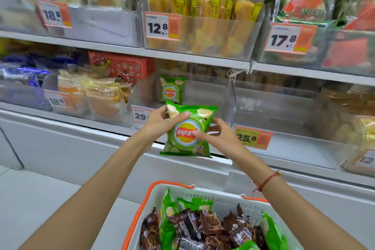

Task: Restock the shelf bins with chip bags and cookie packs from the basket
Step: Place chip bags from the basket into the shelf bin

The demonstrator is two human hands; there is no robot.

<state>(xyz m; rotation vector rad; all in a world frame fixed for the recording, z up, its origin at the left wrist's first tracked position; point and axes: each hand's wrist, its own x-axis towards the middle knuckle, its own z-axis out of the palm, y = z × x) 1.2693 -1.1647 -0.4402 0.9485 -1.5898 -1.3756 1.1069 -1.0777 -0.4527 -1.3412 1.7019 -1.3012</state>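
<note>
Chip bag point(187, 130) pinched upright by left hand point(160, 122) and right hand point(215, 136); best slid label-forward into clear bin point(211, 91), beside the bag already standing point(172, 91).

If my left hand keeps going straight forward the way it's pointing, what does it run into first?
Probably the clear bin's front wall by the 29 price tag. The left hand, gripping the green chip bag, points up toward that bin; depth is unclear.
</note>
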